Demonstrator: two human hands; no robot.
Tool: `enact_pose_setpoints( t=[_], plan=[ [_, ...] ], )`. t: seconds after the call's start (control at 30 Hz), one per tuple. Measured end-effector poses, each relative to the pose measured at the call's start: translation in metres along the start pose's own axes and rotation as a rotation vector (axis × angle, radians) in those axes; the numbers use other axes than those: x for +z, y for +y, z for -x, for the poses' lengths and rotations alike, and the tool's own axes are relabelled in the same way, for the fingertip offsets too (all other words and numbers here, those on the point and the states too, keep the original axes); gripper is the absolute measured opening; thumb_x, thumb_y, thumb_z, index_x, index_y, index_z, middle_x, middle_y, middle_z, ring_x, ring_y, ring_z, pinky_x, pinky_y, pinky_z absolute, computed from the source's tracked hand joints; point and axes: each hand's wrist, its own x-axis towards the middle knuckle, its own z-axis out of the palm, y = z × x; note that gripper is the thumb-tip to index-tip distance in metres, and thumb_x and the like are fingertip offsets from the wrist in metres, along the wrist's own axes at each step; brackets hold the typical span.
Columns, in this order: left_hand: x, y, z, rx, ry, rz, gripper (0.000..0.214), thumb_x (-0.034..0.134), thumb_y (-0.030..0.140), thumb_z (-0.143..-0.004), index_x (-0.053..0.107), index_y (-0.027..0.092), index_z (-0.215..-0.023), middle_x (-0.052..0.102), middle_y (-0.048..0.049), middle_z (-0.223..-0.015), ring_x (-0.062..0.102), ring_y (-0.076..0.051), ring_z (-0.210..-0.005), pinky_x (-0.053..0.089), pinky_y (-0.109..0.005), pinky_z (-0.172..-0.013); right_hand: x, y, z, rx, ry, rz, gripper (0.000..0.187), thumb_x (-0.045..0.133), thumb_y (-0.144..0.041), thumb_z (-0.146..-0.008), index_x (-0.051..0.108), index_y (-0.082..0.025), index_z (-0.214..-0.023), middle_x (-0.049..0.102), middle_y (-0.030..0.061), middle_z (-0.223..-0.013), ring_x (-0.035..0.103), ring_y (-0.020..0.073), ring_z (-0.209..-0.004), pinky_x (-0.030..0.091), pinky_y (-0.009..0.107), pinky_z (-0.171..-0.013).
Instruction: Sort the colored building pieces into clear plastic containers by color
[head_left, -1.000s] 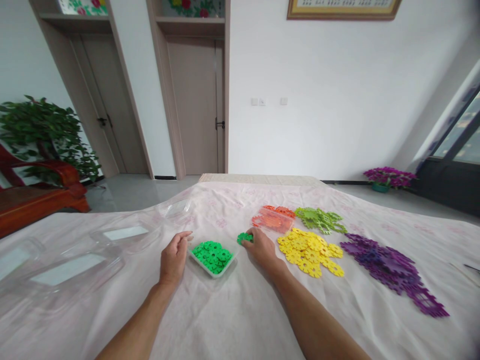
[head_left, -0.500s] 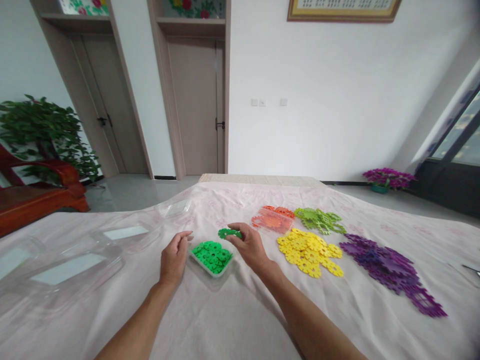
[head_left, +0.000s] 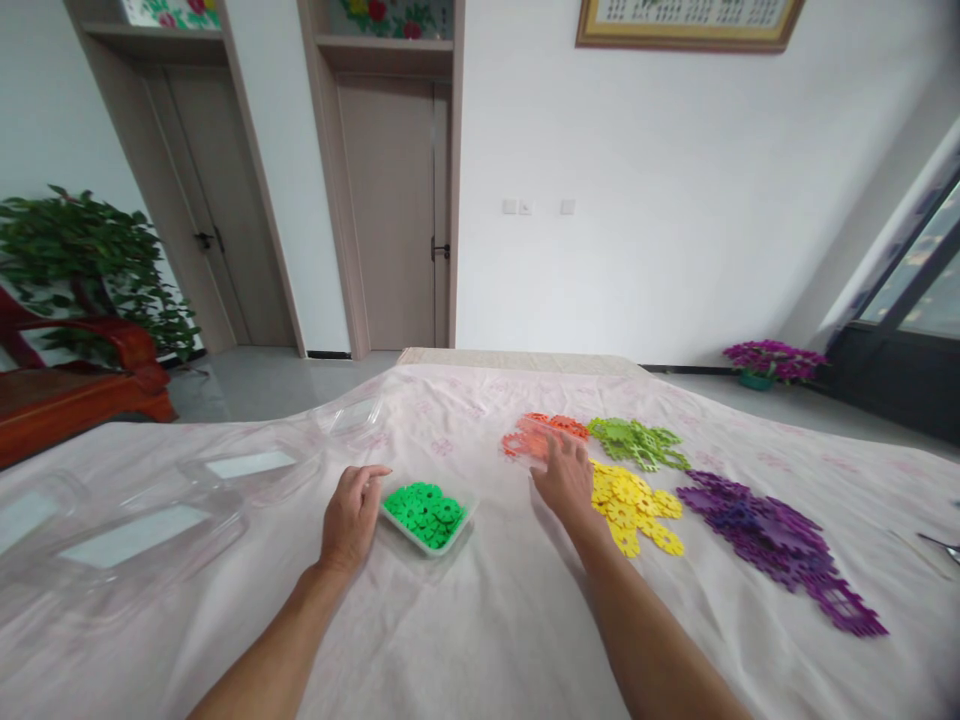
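Note:
A clear plastic box (head_left: 441, 549) filled with green flower-shaped discs (head_left: 424, 512) sits on the cloth in front of me. My left hand (head_left: 354, 515) is beside the box's left edge, fingers loosely stretched and holding nothing. To the right, my right hand (head_left: 566, 475) reaches over a clear plastic lid or tray (head_left: 534, 430) that lies on orange pieces (head_left: 568, 424). Its fingers are apart; whether they touch the clear plastic I cannot tell. Yellow flower discs (head_left: 634, 507) lie partly hidden behind that hand and wrist.
Lime-green pieces (head_left: 636, 442) lie behind the yellow pile, and purple pieces (head_left: 772, 545) spread to the right. Several clear containers (head_left: 139, 535) with white labels stand at left. A dark-handled thing (head_left: 937, 545) is at the far right edge.
My right hand has let go of the green disc it held above the box and moved right, over the orange pieces. My left hand has stayed beside the box.

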Motion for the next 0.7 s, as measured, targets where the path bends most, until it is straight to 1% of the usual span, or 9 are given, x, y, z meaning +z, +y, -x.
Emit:
enact_pose_setpoints(
  t=[0.1, 0.17, 0.23, 0.33, 0.4, 0.5, 0.57, 0.63, 0.7],
  plan=[
    [-0.001, 0.002, 0.001, 0.043, -0.015, -0.019, 0.035, 0.037, 0.038, -0.096, 0.069, 0.024, -0.089, 0.065, -0.0043, -0.095, 0.064, -0.023, -0.096, 0.047, -0.036, -0.092, -0.002, 0.014, -0.004, 0.013, -0.071, 0.046, 0.068, 0.063, -0.021, -0.077, 0.052, -0.022, -0.144, 0.042, 0.0130, -0.155, 0.034, 0.0359, -0.140, 0.032, 0.047, -0.109],
    [-0.001, 0.003, 0.002, 0.047, -0.018, -0.028, 0.036, 0.037, 0.038, -0.096, 0.068, 0.025, -0.084, 0.065, -0.0036, -0.091, 0.064, -0.022, -0.093, 0.047, -0.035, -0.090, -0.004, 0.020, -0.006, 0.008, -0.101, 0.046, 0.060, 0.059, -0.018, -0.080, 0.057, -0.022, -0.140, 0.046, 0.0121, -0.152, 0.040, 0.0349, -0.137, 0.035, 0.045, -0.107],
    [-0.002, 0.004, 0.002, 0.043, -0.024, -0.033, 0.035, 0.037, 0.037, -0.095, 0.067, 0.025, -0.082, 0.067, -0.0032, -0.088, 0.064, -0.022, -0.090, 0.048, -0.034, -0.087, -0.006, 0.024, -0.007, -0.012, -0.110, 0.022, 0.052, 0.053, -0.015, -0.084, 0.062, -0.022, -0.135, 0.054, 0.0116, -0.146, 0.048, 0.0313, -0.129, 0.037, 0.041, -0.103],
    [-0.003, 0.005, 0.003, 0.037, -0.041, -0.027, 0.035, 0.036, 0.036, -0.095, 0.065, 0.025, -0.080, 0.069, -0.0031, -0.088, 0.065, -0.022, -0.089, 0.047, -0.032, -0.085, -0.011, 0.026, -0.007, -0.017, -0.083, -0.044, 0.046, 0.045, -0.013, -0.090, 0.066, -0.022, -0.130, 0.065, 0.0105, -0.134, 0.057, 0.0263, -0.118, 0.040, 0.035, -0.098],
    [-0.003, 0.007, 0.003, 0.025, -0.041, -0.019, 0.035, 0.036, 0.036, -0.096, 0.065, 0.024, -0.079, 0.071, -0.0028, -0.088, 0.065, -0.021, -0.089, 0.047, -0.031, -0.085, -0.016, 0.024, -0.009, 0.007, -0.022, -0.117, 0.042, 0.041, -0.016, -0.094, 0.069, -0.023, -0.126, 0.069, 0.0094, -0.127, 0.060, 0.0249, -0.114, 0.042, 0.034, -0.095],
    [-0.004, 0.009, 0.004, 0.009, -0.039, -0.006, 0.035, 0.037, 0.036, -0.096, 0.065, 0.024, -0.078, 0.072, -0.0017, -0.087, 0.066, -0.020, -0.087, 0.047, -0.030, -0.083, -0.025, 0.013, -0.012, 0.048, 0.115, -0.321, 0.037, 0.042, -0.029, -0.097, 0.071, -0.022, -0.118, 0.073, 0.0102, -0.115, 0.064, 0.0251, -0.107, 0.044, 0.035, -0.090],
    [-0.005, 0.011, 0.004, 0.010, -0.038, -0.003, 0.035, 0.038, 0.037, -0.095, 0.065, 0.024, -0.077, 0.072, -0.0013, -0.086, 0.067, -0.020, -0.086, 0.047, -0.029, -0.082, -0.032, 0.001, -0.015, 0.075, 0.161, -0.558, 0.039, 0.049, -0.039, -0.093, 0.069, -0.018, -0.119, 0.075, 0.0111, -0.103, 0.067, 0.0247, -0.096, 0.047, 0.035, -0.084],
    [-0.005, 0.012, 0.005, 0.015, -0.034, -0.005, 0.036, 0.038, 0.037, -0.095, 0.066, 0.024, -0.077, 0.072, -0.0016, -0.086, 0.067, -0.021, -0.087, 0.047, -0.030, -0.082, -0.040, -0.014, -0.014, 0.092, 0.122, -0.852, 0.051, 0.055, -0.046, -0.088, 0.063, -0.014, -0.126, 0.075, 0.0096, -0.091, 0.068, 0.0219, -0.080, 0.049, 0.032, -0.074],
    [-0.004, 0.012, 0.005, 0.018, -0.031, -0.003, 0.037, 0.037, 0.037, -0.096, 0.066, 0.024, -0.078, 0.072, -0.0022, -0.087, 0.067, -0.021, -0.088, 0.047, -0.030, -0.084, -0.047, -0.029, -0.009, 0.089, -0.013, -1.099, 0.059, 0.055, -0.054, -0.086, 0.060, -0.012, -0.127, 0.074, 0.0073, -0.083, 0.064, 0.0171, -0.064, 0.046, 0.027, -0.059]
  ],
)
